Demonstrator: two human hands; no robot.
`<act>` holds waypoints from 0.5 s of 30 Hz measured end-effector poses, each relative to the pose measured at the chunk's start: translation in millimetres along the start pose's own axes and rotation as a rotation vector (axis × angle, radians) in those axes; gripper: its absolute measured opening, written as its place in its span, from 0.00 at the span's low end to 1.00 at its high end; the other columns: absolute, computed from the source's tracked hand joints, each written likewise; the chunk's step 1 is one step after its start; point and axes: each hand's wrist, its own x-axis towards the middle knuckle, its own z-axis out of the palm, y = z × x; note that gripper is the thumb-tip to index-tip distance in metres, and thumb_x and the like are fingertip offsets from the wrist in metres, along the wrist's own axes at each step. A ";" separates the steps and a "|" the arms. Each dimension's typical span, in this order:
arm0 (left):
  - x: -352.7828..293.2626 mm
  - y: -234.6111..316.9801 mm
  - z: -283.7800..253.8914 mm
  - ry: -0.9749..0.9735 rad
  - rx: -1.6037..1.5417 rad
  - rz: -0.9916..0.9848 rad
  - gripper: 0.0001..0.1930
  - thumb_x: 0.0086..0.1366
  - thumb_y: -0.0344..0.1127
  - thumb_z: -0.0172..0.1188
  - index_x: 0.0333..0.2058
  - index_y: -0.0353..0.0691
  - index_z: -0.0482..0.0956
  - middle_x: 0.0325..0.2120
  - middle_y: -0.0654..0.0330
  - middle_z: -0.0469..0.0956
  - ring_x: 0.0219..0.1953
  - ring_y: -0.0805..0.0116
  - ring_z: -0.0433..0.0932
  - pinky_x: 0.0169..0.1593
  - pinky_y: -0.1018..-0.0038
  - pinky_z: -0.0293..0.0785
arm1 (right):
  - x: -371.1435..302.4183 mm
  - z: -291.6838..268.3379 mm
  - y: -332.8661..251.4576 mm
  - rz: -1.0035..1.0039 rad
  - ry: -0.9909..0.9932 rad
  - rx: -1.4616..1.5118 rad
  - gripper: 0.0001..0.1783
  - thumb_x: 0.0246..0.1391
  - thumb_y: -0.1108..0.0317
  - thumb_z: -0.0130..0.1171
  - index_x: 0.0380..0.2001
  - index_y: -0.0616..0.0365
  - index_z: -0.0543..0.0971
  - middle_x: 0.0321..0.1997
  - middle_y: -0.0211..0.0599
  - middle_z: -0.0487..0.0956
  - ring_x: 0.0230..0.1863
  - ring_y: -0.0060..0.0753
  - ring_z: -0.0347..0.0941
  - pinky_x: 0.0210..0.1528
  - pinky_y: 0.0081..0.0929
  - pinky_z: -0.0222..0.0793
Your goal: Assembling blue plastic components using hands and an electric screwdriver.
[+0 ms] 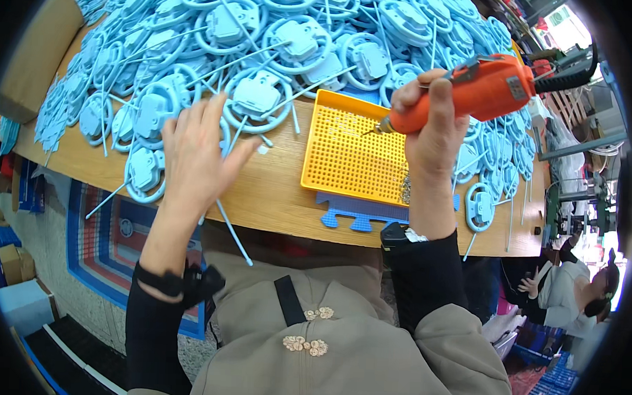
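My right hand [433, 132] is wrapped round an orange electric screwdriver [473, 91], held tilted above a yellow perforated basket [309, 152]. The bit points left and down over the basket. Beside the pile, my left hand [199, 148] reaches over the near edge of the light blue plastic parts, its fingers stretched out and thumb apart. One ring-shaped blue part with a boxy centre [257, 92] lies just past its fingertips. Whether the palm touches a part underneath is hidden. Small metal screws [406, 190] gather in the basket's near right corner.
Many light blue ring parts [297, 40] with thin rods cover the wooden table [277, 206]. Blue foam mat [360, 216] shows under the basket. A cardboard box [39, 55] stands at the far left. To the right sits another person [570, 283].
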 end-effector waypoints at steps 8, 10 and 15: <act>49.0 5.8 37.6 -0.016 0.233 -0.024 0.35 0.50 0.52 0.68 0.57 0.49 0.69 0.50 0.51 0.71 0.52 0.55 0.70 0.53 0.59 0.60 | 6.2 1.8 10.5 0.007 -0.006 -0.029 0.17 0.52 0.55 0.65 0.31 0.56 0.75 0.22 0.32 0.75 0.23 0.28 0.70 0.30 0.30 0.68; 49.4 4.2 40.6 0.023 0.160 -0.044 0.33 0.50 0.50 0.68 0.55 0.47 0.72 0.50 0.52 0.71 0.52 0.55 0.70 0.53 0.59 0.60 | 4.5 -1.6 11.8 0.017 0.008 -0.024 0.16 0.52 0.55 0.66 0.31 0.56 0.75 0.22 0.32 0.75 0.22 0.28 0.70 0.30 0.29 0.68; 46.2 5.4 37.6 0.015 0.115 -0.033 0.33 0.50 0.50 0.68 0.53 0.45 0.73 0.49 0.54 0.71 0.52 0.55 0.70 0.53 0.58 0.60 | 3.0 -5.4 13.9 0.034 0.011 -0.028 0.16 0.52 0.55 0.66 0.30 0.55 0.75 0.22 0.32 0.74 0.22 0.28 0.70 0.30 0.29 0.68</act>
